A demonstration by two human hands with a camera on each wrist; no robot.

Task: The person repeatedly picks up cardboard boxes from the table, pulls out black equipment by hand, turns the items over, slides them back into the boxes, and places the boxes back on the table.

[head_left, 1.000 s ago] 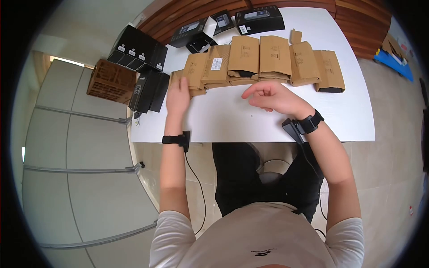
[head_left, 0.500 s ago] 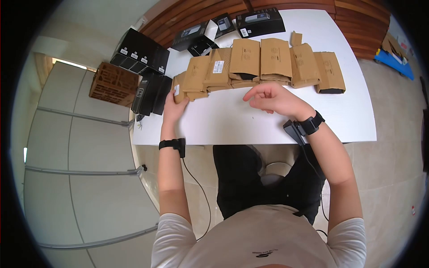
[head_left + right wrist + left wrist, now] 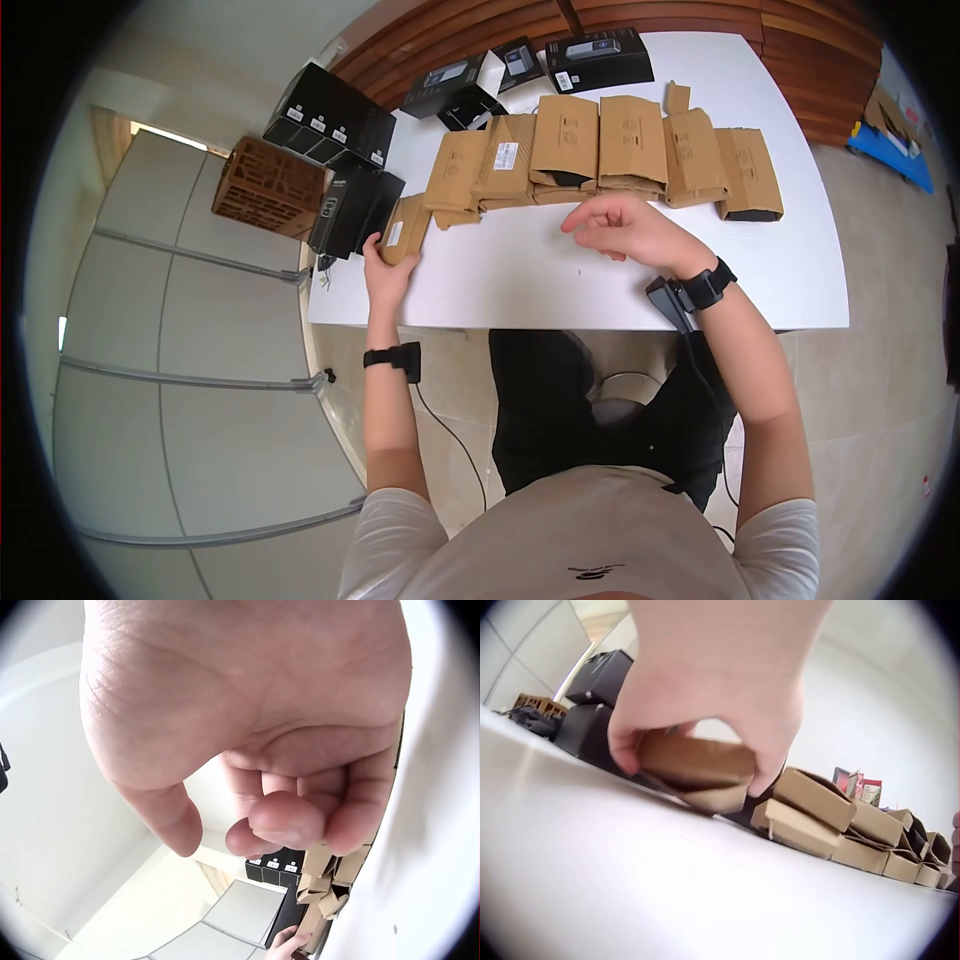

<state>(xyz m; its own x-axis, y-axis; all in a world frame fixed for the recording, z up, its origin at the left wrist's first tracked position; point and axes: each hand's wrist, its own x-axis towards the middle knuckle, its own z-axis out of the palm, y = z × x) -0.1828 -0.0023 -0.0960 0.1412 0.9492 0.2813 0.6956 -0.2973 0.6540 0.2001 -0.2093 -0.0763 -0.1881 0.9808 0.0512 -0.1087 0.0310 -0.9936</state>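
Note:
My left hand (image 3: 387,284) grips a small brown cardboard box (image 3: 409,226) with a white label, at the left end of a row of similar boxes. In the left wrist view, thumb and fingers span the two sides of this box (image 3: 697,763), and its near end flap hangs partly loose close over the table. The other cardboard boxes (image 3: 565,140) lie stacked in a row to its right, several with open ends. My right hand (image 3: 640,236) hovers over the table in front of that row, fingers loosely curled around nothing.
Black printed boxes (image 3: 335,122) are stacked at the table's left edge, beside a brown lattice-sided crate (image 3: 268,187). More black boxes (image 3: 600,62) stand at the back. A small cardboard piece (image 3: 678,97) is behind the row. The white table (image 3: 520,290) ends just before the person's lap.
My left hand has taken hold of the leftmost cardboard box and drawn it toward me, away from the row. The right hand stays in about the same place.

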